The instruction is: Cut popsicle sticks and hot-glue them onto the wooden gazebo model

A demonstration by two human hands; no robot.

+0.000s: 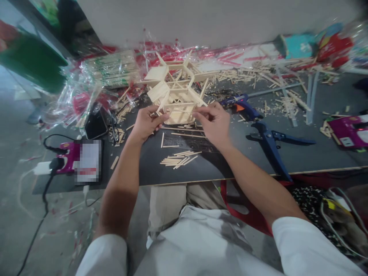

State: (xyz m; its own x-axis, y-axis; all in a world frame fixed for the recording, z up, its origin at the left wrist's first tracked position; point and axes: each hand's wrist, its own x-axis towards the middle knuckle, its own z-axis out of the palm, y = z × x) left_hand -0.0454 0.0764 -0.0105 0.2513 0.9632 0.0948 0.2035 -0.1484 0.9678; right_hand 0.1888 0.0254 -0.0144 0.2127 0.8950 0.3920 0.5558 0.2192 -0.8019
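A pale wooden stick model (176, 91), built of thin strips with a hexagonal frame and flat slatted panels, stands on the dark table between my two hands. My left hand (149, 120) pinches its lower left side, thumb and fingers closed at the edge. On the opposite side my right hand (214, 120) has its fingertips closed on the model's lower right edge. Under the hands lies a dark transparent ruler (186, 143) with thin sticks along it. Closer to me is a small pile of cut wooden sticks (176, 160).
Right of my hand lie a blue glue gun (247, 107) and blue cutting pliers (270, 142). A phone (87, 161) and a purple power strip (67, 157) with cables sit at the left edge. Plastic-wrapped stick bundles (110, 69) and scattered scraps (244, 74) line the back.
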